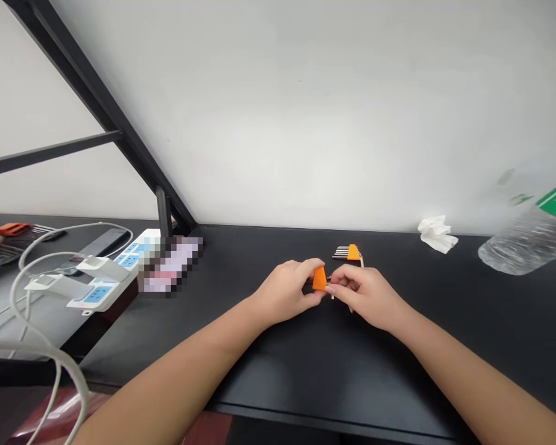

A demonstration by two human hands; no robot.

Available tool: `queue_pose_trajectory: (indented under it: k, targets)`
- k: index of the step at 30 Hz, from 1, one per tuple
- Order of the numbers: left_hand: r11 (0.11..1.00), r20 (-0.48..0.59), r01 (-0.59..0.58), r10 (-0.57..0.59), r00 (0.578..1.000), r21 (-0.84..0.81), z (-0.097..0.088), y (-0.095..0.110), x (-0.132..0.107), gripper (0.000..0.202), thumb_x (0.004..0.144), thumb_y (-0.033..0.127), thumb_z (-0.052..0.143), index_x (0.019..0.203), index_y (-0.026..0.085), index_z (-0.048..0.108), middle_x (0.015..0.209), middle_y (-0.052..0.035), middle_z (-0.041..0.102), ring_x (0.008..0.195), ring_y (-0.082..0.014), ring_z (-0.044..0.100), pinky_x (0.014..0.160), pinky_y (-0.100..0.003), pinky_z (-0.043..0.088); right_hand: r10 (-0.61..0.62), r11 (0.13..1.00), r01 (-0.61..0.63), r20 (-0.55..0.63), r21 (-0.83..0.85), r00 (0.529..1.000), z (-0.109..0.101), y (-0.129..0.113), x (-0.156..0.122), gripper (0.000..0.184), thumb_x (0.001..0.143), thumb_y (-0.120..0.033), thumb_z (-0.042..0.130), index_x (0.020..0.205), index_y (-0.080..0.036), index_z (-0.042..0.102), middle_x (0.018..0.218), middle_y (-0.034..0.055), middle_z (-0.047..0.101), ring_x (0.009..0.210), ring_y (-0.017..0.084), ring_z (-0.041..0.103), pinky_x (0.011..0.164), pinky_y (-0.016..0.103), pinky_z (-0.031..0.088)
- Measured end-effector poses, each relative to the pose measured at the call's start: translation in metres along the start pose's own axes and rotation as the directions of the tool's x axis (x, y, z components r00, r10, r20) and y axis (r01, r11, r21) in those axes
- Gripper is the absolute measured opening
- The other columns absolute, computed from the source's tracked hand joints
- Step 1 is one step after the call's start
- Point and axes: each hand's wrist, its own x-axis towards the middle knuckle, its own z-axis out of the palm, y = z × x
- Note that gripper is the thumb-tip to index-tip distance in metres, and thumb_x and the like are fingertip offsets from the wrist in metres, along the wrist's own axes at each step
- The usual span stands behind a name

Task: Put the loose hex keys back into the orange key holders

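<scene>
head view: orange holder (319, 279), probably light and stiff, best held by its edges, over the surface (315, 371), clamped in the fingers of the left hand (283, 293); right hand (369, 298) at three o'clock, finger grip unclear; second holder (353, 252) at two o'clock.

1. Left hand (285, 292) and right hand (370, 296), orange holder (319, 279) between: block the table's (491, 346) middle.
2. Hex keys (353, 252), just beyond the right hand: obstacle toward the wall (306, 123).
3. Passage: tabletop right of the hex keys, up to the tissue (438, 235) and bottle (519, 244).
4. Passage: tabletop between left hand and power strip (102, 293).
5. Post (164, 210), looping cables (50, 349): obstacles, far left.
</scene>
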Motion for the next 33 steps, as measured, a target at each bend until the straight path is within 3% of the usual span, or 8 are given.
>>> queue_pose_trajectory:
  k: [9,12,15,18,22,25,28,33]
  targets:
    - [0.99,0.06,0.062,-0.055,0.997,-0.128,-0.004,-0.001,-0.002,0.042,0.083,0.03,0.068,0.123,0.023,0.058,0.089,-0.0006,0.07,0.072,-0.0148,0.066,0.068,-0.026,0.055,-0.229,0.947,0.235,0.056,-0.219,0.972,-0.002,0.002,-0.003,0.024,0.1,-0.03,0.051,0.079,-0.021,0.059,0.078,0.0008,0.061,0.069,0.015,0.055,0.066,0.03,0.042]
    - [0.913,0.116,0.141,-0.104,0.988,-0.383,-0.006,0.0,-0.002,0.043,0.081,0.026,0.07,0.122,0.021,0.06,0.086,0.0006,0.07,0.069,-0.0126,0.066,0.066,-0.024,0.056,-0.068,0.995,0.059,0.123,0.075,0.99,-0.001,0.003,-0.003,0.025,0.1,-0.037,0.054,0.083,-0.02,0.062,0.071,-0.0008,0.06,0.06,0.013,0.055,0.06,0.028,0.045]
    - [0.769,0.163,0.16,-0.074,0.984,-0.618,-0.005,0.0,-0.002,0.046,0.078,0.023,0.072,0.123,0.018,0.06,0.087,-0.0013,0.073,0.073,-0.0146,0.069,0.071,-0.026,0.059,0.01,0.912,-0.12,0.271,0.393,0.962,-0.001,0.005,-0.003,0.026,0.096,-0.043,0.061,0.088,-0.018,0.065,0.067,-0.0017,0.06,0.053,0.011,0.054,0.052,0.025,0.047]
    - [0.695,0.18,0.152,-0.033,0.983,-0.703,-0.004,0.001,-0.002,0.048,0.078,0.022,0.073,0.124,0.015,0.061,0.088,-0.0029,0.074,0.075,-0.0155,0.071,0.074,-0.027,0.059,-0.011,0.852,-0.139,0.282,0.505,0.959,0.001,0.007,-0.002,0.028,0.091,-0.043,0.07,0.082,-0.016,0.065,0.067,-0.001,0.063,0.049,0.009,0.054,0.048,0.023,0.046]
    - [0.733,0.203,0.135,0.005,0.979,-0.667,-0.004,0.0,-0.002,0.05,0.08,0.02,0.071,0.128,0.016,0.06,0.088,-0.0017,0.073,0.076,-0.0144,0.069,0.074,-0.026,0.057,0.029,0.811,-0.216,0.333,0.543,0.943,0.004,0.007,-0.002,0.034,0.09,-0.046,0.071,0.075,-0.018,0.057,0.062,-0.0023,0.062,0.043,0.009,0.052,0.042,0.022,0.041]
    - [0.822,0.259,0.14,0.009,0.966,-0.553,-0.003,-0.002,-0.001,0.057,0.083,0.019,0.067,0.139,0.02,0.054,0.095,-0.0016,0.073,0.083,-0.015,0.069,0.078,-0.027,0.055,0.092,0.897,-0.225,0.338,0.38,0.937,0.003,0.005,-0.001,0.034,0.094,-0.047,0.063,0.075,-0.019,0.057,0.064,-0.0021,0.061,0.046,0.011,0.053,0.046,0.024,0.043]
    - [0.899,0.264,0.166,-0.059,0.963,-0.404,-0.003,-0.005,0.0,0.057,0.085,0.019,0.066,0.141,0.023,0.053,0.102,-0.0015,0.073,0.085,-0.0149,0.068,0.08,-0.027,0.054,0.013,0.997,0.0,0.174,-0.078,0.985,-0.007,0.005,-0.002,0.03,0.099,-0.04,0.054,0.077,-0.02,0.063,0.072,0.0002,0.063,0.061,0.014,0.059,0.06,0.028,0.046]
    - [0.953,0.266,0.206,-0.144,0.953,-0.223,-0.007,-0.008,0.002,0.042,0.085,0.019,0.064,0.126,0.026,0.06,0.091,0.0023,0.071,0.076,-0.0143,0.065,0.072,-0.024,0.051,-0.082,0.776,0.093,0.046,-0.624,0.996,-0.029,0.015,-0.003,0.014,0.095,-0.025,0.055,0.091,-0.023,0.069,0.095,0.0034,0.066,0.08,0.018,0.062,0.068,0.03,0.043]
